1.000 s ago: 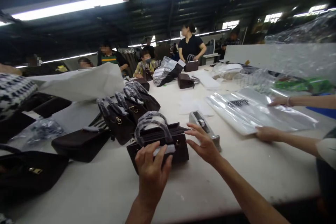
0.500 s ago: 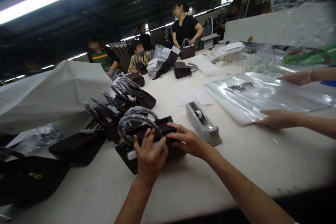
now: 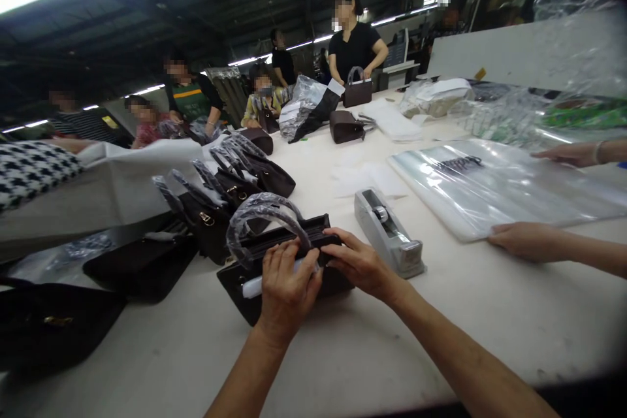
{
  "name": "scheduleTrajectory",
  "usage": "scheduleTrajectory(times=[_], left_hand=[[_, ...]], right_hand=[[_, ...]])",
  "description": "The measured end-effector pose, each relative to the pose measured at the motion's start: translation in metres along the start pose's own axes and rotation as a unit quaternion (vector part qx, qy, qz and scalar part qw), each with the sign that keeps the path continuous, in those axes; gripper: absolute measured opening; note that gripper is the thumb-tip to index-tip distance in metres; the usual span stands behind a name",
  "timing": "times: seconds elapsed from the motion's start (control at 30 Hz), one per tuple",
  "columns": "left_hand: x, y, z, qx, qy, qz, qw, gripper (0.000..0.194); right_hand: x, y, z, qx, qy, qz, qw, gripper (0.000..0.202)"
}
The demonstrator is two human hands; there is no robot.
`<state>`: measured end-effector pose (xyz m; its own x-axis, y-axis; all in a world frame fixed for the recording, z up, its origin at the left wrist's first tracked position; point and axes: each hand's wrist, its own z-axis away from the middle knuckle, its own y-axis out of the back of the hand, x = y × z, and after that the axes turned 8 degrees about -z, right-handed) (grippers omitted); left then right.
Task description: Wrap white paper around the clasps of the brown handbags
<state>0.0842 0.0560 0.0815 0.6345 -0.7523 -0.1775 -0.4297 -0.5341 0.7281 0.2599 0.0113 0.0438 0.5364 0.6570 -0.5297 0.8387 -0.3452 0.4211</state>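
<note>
A dark brown handbag (image 3: 234, 289) stands on the white table in front of me, its two arched handles (image 3: 240, 225) wrapped in clear plastic. My left hand (image 3: 289, 284) is closed over the near side of its top, fingers bent and thumb toward the right end. A white wrapped piece (image 3: 252, 287) sticks out from under that hand. At the right end of the bag's top edge, my right hand (image 3: 360, 264) grips the corner between thumb and fingers. Just beyond the right hand lies a grey tape dispenser (image 3: 386, 232).
More dark handbags (image 3: 142, 268) with wrapped handles crowd the left. On the right, another person's hands (image 3: 533, 241) hold a stack of clear plastic bags (image 3: 441, 189). White paper sheets (image 3: 369, 179) lie beyond the dispenser. Several people stand or sit across the table.
The view has shifted slightly, and a houndstooth sleeve now shows at the left. My left hand's fingers have drawn closer together on the bag; my right hand keeps its place at the corner.
</note>
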Motion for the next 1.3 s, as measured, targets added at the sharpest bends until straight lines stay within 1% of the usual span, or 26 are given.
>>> scheduleTrajectory(times=[0.07,0.13,0.23,0.37,0.5,0.6,0.73,0.8,0.9,0.97,1.0,1.07,1.13,1.17,1.23,1.3], left_hand=[[-0.001,0.002,-0.001,-0.019,-0.005,0.013,1.0,0.026],[-0.002,0.003,-0.002,-0.027,-0.012,0.022,0.999,0.028],[-0.002,0.004,-0.003,-0.022,-0.016,0.024,0.999,0.026],[0.001,0.0,-0.005,-0.006,0.002,0.007,1.0,0.022],[0.004,-0.004,-0.006,-0.013,0.022,0.001,1.0,0.022],[0.005,-0.006,-0.007,-0.015,0.035,-0.003,0.999,0.022],[0.006,-0.008,-0.01,-0.017,0.048,-0.007,0.999,0.02],[0.006,-0.008,-0.01,-0.019,0.051,-0.006,0.999,0.02],[0.006,-0.009,-0.01,-0.022,0.054,0.0,0.998,0.021],[0.005,-0.008,-0.011,-0.028,0.054,0.008,0.998,0.021],[0.004,-0.008,-0.012,-0.034,0.054,0.014,0.998,0.022],[0.002,-0.007,-0.014,-0.05,0.057,0.024,0.997,0.023],[-0.001,-0.004,-0.016,-0.065,0.058,0.035,0.996,0.023],[-0.003,-0.003,-0.018,-0.073,0.055,0.04,0.995,0.024],[-0.006,-0.001,-0.022,-0.088,0.044,0.048,0.994,0.025],[-0.009,0.001,-0.024,-0.099,0.031,0.047,0.993,0.026]], right_hand=[[0.001,0.0,0.0,0.002,0.004,0.0,1.0,0.028],[0.002,-0.001,0.001,0.003,0.009,-0.001,1.0,0.031],[0.003,-0.004,0.002,0.013,0.016,-0.004,1.0,0.034],[0.005,-0.006,0.004,0.023,0.006,-0.006,1.0,0.036],[0.008,-0.009,0.005,0.042,-0.014,-0.025,0.999,0.036],[0.01,-0.015,0.006,0.082,-0.066,-0.073,0.992,0.039],[0.008,-0.026,0.009,0.164,-0.161,-0.15,0.961,0.043],[0.005,-0.028,0.01,0.18,-0.184,-0.177,0.95,0.045],[0.001,-0.03,0.011,0.174,-0.213,-0.205,0.939,0.047],[-0.002,-0.032,0.011,0.203,-0.232,-0.213,0.927,0.042],[-0.004,-0.034,0.012,0.228,-0.237,-0.205,0.922,0.035],[-0.01,-0.04,0.014,0.276,-0.241,-0.151,0.918,0.016],[-0.016,-0.048,0.015,0.291,-0.231,-0.071,0.926,0.005],[-0.019,-0.053,0.016,0.291,-0.222,-0.035,0.93,0.004],[-0.025,-0.062,0.014,0.304,-0.204,0.011,0.931,0.009],[-0.027,-0.071,0.01,0.335,-0.203,0.033,0.919,0.011]])
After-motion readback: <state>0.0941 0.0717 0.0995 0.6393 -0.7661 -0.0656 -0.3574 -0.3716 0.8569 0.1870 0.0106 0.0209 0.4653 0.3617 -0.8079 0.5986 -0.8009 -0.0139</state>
